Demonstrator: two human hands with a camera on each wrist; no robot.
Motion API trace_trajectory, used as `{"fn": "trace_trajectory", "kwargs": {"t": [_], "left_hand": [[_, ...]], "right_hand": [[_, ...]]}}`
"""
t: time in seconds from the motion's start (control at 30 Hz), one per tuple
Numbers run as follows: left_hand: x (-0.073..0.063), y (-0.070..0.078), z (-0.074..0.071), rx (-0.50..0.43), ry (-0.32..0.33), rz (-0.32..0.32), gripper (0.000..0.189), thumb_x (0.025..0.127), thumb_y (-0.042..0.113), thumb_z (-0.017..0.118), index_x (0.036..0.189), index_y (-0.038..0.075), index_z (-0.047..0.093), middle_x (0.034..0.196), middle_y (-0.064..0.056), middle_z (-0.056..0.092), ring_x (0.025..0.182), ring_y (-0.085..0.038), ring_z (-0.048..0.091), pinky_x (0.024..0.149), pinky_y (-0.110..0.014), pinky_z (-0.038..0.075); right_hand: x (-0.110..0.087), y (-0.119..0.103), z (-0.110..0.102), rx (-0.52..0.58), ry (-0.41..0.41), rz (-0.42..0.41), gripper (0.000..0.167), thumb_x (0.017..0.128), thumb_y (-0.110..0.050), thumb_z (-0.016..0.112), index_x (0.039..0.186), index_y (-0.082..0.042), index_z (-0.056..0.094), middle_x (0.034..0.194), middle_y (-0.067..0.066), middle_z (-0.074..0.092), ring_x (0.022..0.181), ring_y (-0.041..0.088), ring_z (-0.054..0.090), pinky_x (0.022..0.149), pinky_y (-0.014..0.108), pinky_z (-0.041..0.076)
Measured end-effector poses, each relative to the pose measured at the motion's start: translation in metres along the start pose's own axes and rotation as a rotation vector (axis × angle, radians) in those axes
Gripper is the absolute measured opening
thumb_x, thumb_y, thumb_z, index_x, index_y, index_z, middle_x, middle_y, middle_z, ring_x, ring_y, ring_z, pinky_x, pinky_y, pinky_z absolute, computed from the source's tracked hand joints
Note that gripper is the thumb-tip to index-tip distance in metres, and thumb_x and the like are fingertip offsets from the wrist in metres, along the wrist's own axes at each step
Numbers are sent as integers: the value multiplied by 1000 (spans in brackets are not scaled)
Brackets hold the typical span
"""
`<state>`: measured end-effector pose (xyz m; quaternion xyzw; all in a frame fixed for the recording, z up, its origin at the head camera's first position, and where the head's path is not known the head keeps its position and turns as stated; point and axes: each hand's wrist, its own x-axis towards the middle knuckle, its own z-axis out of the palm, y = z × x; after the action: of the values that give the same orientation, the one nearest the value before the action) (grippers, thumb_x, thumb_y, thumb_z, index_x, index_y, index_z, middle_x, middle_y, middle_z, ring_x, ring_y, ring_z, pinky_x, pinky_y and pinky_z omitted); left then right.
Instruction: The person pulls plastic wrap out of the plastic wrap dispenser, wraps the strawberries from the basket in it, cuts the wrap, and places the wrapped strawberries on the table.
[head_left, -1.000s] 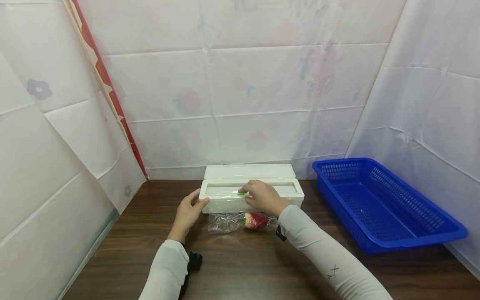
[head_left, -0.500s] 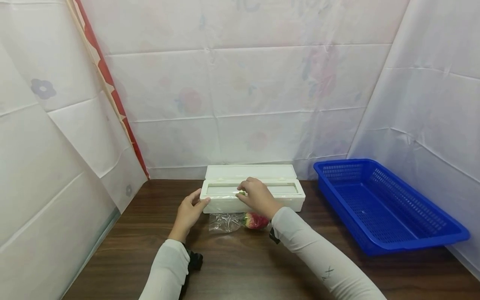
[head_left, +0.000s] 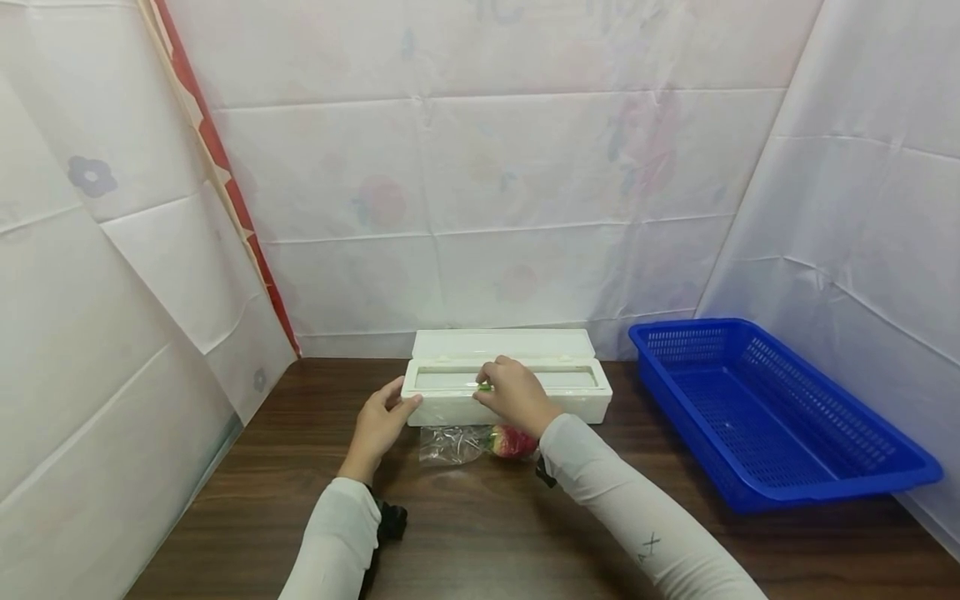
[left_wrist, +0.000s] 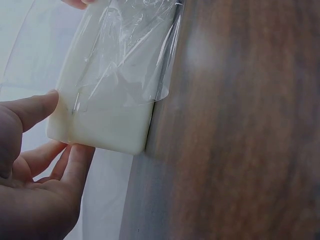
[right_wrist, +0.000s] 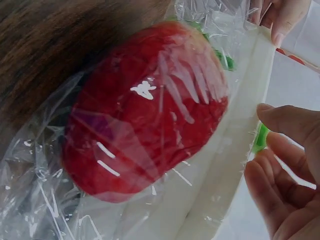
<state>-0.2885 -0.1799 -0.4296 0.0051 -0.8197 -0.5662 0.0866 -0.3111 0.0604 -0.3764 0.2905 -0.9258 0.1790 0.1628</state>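
Note:
A long white cling film dispenser [head_left: 442, 410] stands on the table, its lid [head_left: 502, 342] tipped back. My left hand [head_left: 378, 421] grips its left end, thumb at the front corner and fingers behind. My right hand [head_left: 513, 392] pinches a small green slide cutter [right_wrist: 261, 137] at the dispenser's front top edge; the fingers partly hide it. Clear cling film [left_wrist: 120, 75] drapes down the front. Below the right hand, a red strawberry [right_wrist: 145, 115] with green leaves lies under or within the film, against the dispenser's front. The right wrist partly covers it in the head view.
A blue perforated plastic basket [head_left: 750, 417] stands to the right on the dark wood table [head_left: 465, 533]. White patterned sheeting [head_left: 480, 275] rises behind the dispenser and along both sides.
My right hand has shifted slightly left along the dispenser, and its forearm has swung left over more of the strawberry. The left hand keeps its hold.

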Motion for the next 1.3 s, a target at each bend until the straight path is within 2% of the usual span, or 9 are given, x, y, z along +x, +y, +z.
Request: {"fn": "trace_trajectory", "kwargs": {"t": [0.53, 0.9, 1.3], "left_hand": [[0, 1, 1, -8, 7, 6, 62, 98, 27, 68, 149, 1, 45, 143, -25, 50, 130, -38, 52, 102, -48, 47], [-1, 2, 1, -13, -1, 6, 63, 98, 27, 68, 149, 1, 43, 144, -25, 49, 131, -38, 51, 102, -47, 46], [-1, 3, 1, -11, -1, -2, 64, 98, 27, 68, 150, 0, 42, 144, -26, 49, 131, -38, 51, 102, -47, 46]], "right_hand": [[0, -3, 2, -16, -45, -4, 16, 93, -20, 74, 107, -13, 75, 98, 1, 67, 84, 14, 66, 70, 28, 55], [2, -1, 4, -70, -40, -63, 19, 93, -16, 74, 111, -18, 75, 105, -2, 69, 86, 13, 66, 62, 27, 53], [4, 0, 6, -80, -48, -102, 25, 92, -11, 73, 115, -22, 75, 111, -6, 69, 93, 14, 67, 61, 27, 53]]}}
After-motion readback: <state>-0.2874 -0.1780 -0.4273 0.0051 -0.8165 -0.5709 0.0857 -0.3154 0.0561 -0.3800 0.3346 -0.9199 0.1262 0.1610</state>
